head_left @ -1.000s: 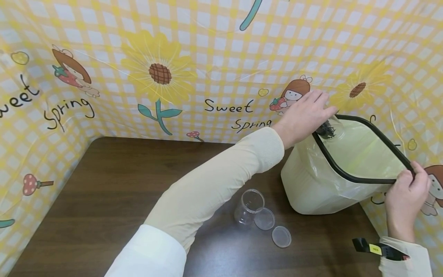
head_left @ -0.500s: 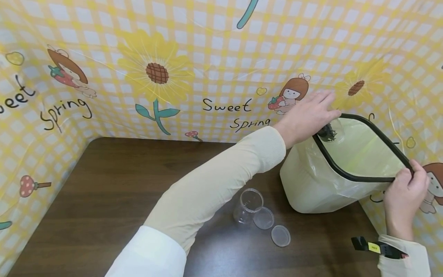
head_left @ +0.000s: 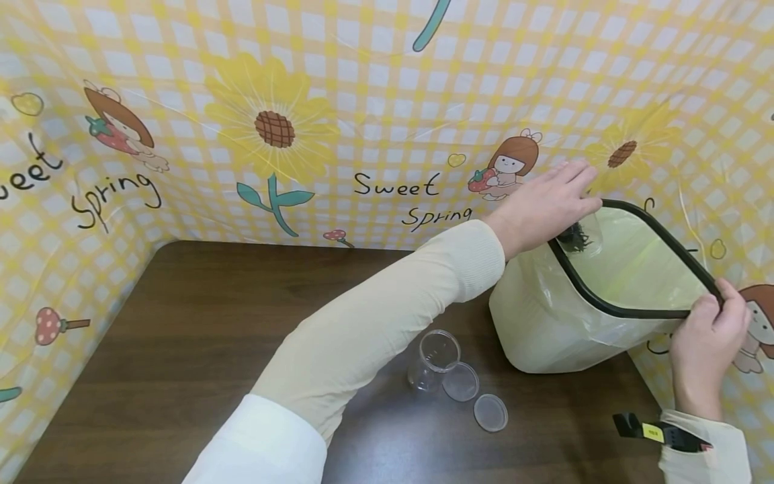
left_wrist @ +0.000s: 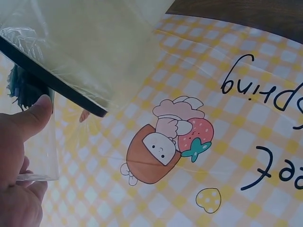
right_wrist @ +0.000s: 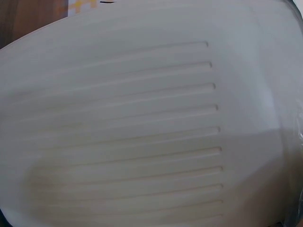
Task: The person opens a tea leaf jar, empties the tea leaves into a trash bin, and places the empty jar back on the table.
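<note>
My left hand (head_left: 547, 202) grips a clear plastic jar (left_wrist: 49, 158), tipped over the far left rim of a white trash bin (head_left: 532, 336). Dark shredded bits, like dry tea leaves (head_left: 574, 238), sit near the jar's mouth; most of the jar is hidden by the hand in the head view. The left wrist view shows the thumb along the jar and fingers behind it. My right hand (head_left: 707, 343) holds the bin's black rim (head_left: 629, 311) at its near right corner. A pale plastic bag (head_left: 641, 262) lines the bin, which leans.
A second clear jar (head_left: 426, 376) stands upright on the brown table (head_left: 211, 363). Beside it lie one clear lid (head_left: 461, 382), partly against the jar, and another lid (head_left: 491, 413). Yellow checked cloth (head_left: 375, 121) walls the table behind and at both sides.
My left hand has shifted slightly right over the bin with the jar, and more of the jar's clear mouth shows inside the rim. The right hand keeps its hold on the rim.
</note>
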